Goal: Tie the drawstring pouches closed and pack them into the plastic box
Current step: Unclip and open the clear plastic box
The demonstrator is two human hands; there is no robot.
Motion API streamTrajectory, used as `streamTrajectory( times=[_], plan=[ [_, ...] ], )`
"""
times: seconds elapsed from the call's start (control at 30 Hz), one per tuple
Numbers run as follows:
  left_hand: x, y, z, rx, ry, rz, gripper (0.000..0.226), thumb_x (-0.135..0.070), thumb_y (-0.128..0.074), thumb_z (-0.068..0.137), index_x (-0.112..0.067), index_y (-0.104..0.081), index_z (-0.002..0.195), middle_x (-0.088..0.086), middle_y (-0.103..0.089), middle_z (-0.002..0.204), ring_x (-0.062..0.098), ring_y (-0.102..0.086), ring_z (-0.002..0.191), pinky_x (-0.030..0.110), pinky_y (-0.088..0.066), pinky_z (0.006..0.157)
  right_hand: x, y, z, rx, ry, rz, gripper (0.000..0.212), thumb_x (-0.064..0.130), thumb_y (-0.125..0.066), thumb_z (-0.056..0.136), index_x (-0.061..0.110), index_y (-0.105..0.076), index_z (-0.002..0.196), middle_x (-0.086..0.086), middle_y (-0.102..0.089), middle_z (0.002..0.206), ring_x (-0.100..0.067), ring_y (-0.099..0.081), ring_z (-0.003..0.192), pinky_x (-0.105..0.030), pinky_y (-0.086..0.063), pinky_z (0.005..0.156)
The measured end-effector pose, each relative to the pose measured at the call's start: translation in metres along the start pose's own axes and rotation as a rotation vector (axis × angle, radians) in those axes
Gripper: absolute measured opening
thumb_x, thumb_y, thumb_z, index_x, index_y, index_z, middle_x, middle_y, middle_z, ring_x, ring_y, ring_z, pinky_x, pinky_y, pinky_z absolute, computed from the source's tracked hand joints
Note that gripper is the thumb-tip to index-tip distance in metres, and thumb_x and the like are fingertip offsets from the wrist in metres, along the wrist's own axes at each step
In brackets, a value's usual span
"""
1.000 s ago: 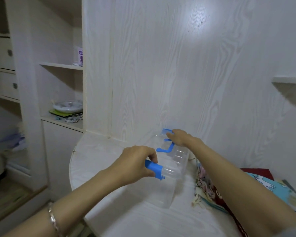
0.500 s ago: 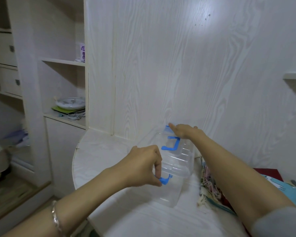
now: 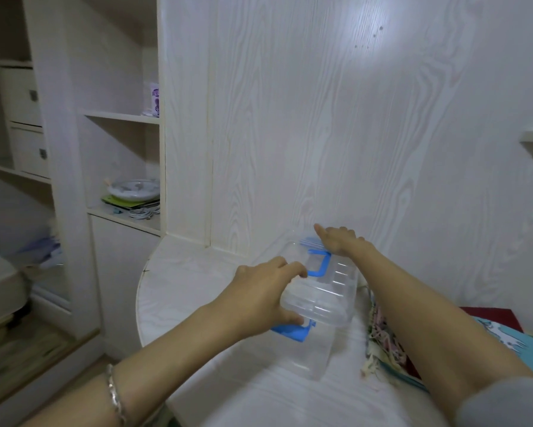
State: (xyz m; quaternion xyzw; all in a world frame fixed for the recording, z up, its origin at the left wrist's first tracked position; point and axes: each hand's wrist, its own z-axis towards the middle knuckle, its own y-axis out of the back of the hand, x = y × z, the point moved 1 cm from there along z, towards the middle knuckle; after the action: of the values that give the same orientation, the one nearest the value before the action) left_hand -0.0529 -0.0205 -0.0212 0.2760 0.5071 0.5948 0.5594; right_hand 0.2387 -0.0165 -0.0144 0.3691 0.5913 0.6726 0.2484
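A clear plastic box stands on the white rounded table. Its clear lid carries a blue handle and sits raised at the near end. My left hand grips the lid's near edge, fingers on top and thumb below. The near blue latch hangs unclipped under that hand. At the box's far end, my right hand rests on the far blue latch with its fingers stretched out. Fringed, patterned fabric pouches lie in a heap right of the box, partly behind my right forearm.
A red flat item and a teal printed one lie behind the pouches at the right. A wood-grain wall panel rises directly behind the box. Left of the table, a shelf niche holds a plate and cables. The table's curved edge drops off at the left.
My left hand flipped the near blue latch down and shifted onto the lid's edge, lifting that end. My right hand's fingers straightened over the far latch.
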Motion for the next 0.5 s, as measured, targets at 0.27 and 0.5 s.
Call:
streamTrajectory(
  times=[0.27, 0.5],
  plan=[
    [0.010, -0.013, 0.007, 0.095, 0.026, -0.034, 0.056, -0.056, -0.060, 0.084, -0.043, -0.046, 0.137, -0.022, -0.037, 0.149, 0.002, -0.024, 0.141, 0.050, 0.005, 0.117, -0.023, 0.010, -0.010, -0.198, 0.032, 0.324, 0.068, 0.058, -0.011, 0.099, 0.016, -0.041, 0.144, -0.014, -0.042, 0.146, -0.035, -0.040, 0.131, -0.048, -0.026, 0.109],
    [0.023, -0.004, 0.012, 0.101, 0.053, -0.170, 0.054, -0.051, -0.075, 0.072, -0.046, -0.059, 0.123, -0.024, -0.046, 0.142, 0.000, -0.030, 0.139, 0.047, -0.002, 0.118, -0.045, 0.021, -0.018, -0.215, 0.038, 0.496, 0.069, 0.058, -0.012, 0.100, 0.013, -0.044, 0.141, -0.013, -0.045, 0.145, -0.033, -0.043, 0.130, -0.050, -0.027, 0.113]
  ],
)
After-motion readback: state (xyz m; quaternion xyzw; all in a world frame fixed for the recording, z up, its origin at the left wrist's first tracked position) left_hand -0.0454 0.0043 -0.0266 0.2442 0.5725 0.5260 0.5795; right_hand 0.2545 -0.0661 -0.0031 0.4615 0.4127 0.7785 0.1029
